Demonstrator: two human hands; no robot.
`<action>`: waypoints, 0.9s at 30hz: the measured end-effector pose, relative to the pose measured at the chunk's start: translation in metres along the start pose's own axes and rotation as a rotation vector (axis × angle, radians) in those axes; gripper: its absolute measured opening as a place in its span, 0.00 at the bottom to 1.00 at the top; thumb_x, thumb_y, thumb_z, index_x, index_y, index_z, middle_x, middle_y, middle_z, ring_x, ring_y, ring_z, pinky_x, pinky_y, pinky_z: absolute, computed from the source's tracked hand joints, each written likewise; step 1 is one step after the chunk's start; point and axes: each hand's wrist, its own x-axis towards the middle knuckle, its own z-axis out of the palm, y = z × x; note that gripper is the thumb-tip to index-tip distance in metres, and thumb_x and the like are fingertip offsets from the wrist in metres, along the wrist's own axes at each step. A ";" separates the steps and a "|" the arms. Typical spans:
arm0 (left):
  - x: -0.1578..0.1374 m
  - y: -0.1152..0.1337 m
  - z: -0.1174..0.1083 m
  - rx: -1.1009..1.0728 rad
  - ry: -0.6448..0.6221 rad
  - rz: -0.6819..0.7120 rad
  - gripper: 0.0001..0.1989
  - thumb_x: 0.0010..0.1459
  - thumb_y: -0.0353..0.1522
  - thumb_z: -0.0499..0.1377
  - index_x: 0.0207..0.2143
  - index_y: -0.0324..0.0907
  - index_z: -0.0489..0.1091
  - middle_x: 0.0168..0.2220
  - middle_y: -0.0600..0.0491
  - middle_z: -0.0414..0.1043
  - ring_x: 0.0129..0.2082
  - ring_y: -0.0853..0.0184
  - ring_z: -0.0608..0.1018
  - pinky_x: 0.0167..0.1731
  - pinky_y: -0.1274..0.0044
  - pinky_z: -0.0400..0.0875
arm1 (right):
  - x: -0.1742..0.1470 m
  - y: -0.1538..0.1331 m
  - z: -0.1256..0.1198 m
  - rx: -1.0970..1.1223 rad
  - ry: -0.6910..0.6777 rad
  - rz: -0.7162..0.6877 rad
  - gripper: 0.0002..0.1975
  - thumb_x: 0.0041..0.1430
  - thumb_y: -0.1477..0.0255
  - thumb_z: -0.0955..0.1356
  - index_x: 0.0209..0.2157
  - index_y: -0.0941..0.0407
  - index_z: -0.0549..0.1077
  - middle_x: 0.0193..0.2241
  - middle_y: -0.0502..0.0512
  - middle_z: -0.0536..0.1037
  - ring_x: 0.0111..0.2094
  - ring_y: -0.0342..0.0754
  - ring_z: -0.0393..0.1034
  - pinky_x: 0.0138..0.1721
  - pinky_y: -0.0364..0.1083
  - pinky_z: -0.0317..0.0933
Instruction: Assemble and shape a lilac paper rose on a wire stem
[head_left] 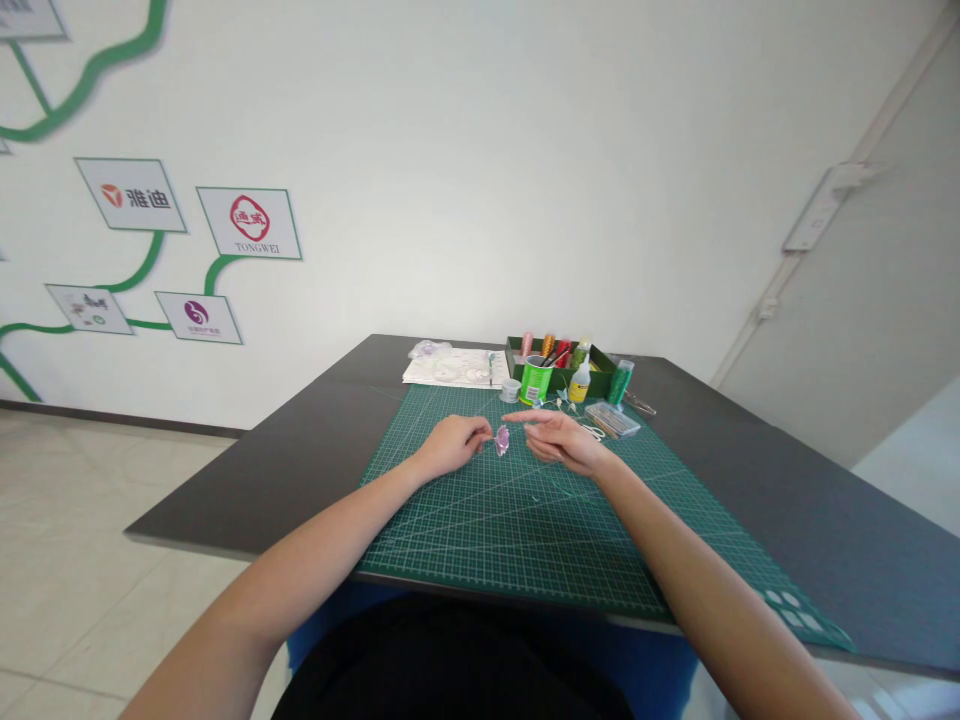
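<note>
Your two hands above a gridded green cutting mat [480, 530] on a black tabletop [285, 450]. The mat runs from your hands to the near edge, where it meets the tabletop's border; black surface extends to the left and right of it, and the far edge lies by the white wall [480, 200]. On the far side, your reach is bounded by a stack of papers [454, 368] at left, a bright green cup [535, 382] at centre, and a yellow-labelled bottle [579, 384] and a clear case [613, 420] to the right. The purple flower [502, 441] is between your hands, over the mat's far half; its bloom points right, its short visible stem running left to right, with the petals' longer span crossing that line. Your left hand [453, 444] has thumb and fingertips pinched on the stem. Your right hand [559, 440] extends its index finger leftward, near the bloom's far side, the other fingers curled; whether they grip anything, you cannot tell.
</note>
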 end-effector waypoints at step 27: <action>-0.003 0.016 -0.001 -0.183 -0.025 0.135 0.10 0.70 0.34 0.59 0.36 0.44 0.79 0.30 0.54 0.82 0.30 0.65 0.81 0.37 0.76 0.69 | 0.009 0.019 -0.018 -0.209 0.122 0.102 0.34 0.62 0.58 0.73 0.63 0.66 0.73 0.12 0.36 0.56 0.16 0.39 0.41 0.20 0.42 0.38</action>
